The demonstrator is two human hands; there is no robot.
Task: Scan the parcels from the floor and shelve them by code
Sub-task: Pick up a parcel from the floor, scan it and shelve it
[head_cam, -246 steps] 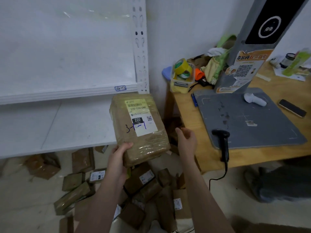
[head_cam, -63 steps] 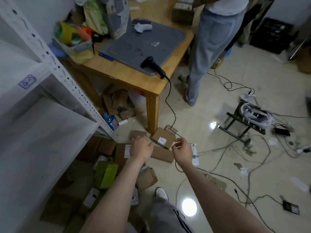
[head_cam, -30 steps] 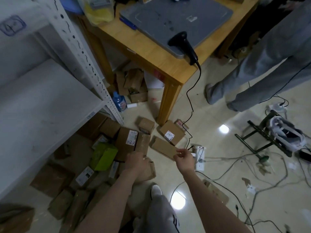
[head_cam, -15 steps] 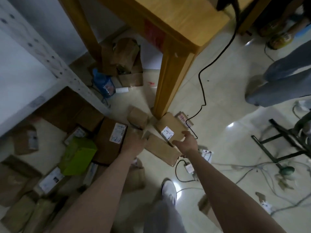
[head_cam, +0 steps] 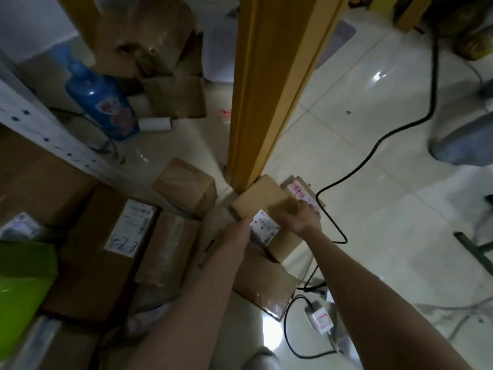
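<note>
A small cardboard box (head_cam: 260,200) with a white label (head_cam: 265,228) lies on the floor against the foot of the wooden table leg (head_cam: 266,89). My right hand (head_cam: 300,218) lies over the box's right side, blurred, with fingers wrapped onto its top. My left hand (head_cam: 237,232) touches the box's near left corner; its fingers are hidden. The box rests partly on a flat brown parcel (head_cam: 264,283). Behind it lies a parcel with a red handwritten label (head_cam: 300,189).
Left of the hands lie a large box marked 4-2-3 (head_cam: 101,252), a taped parcel (head_cam: 165,252), a small box (head_cam: 186,185) and a green parcel (head_cam: 24,279). A blue bottle (head_cam: 101,102) stands by the shelf upright (head_cam: 53,137). A black cable (head_cam: 373,148), power strip (head_cam: 320,317) and someone's leg (head_cam: 464,145) are on the right.
I have bent much lower toward the floor. Both hands have moved forward onto the small labelled box by the table leg; half a second ago only the right hand touched it.
</note>
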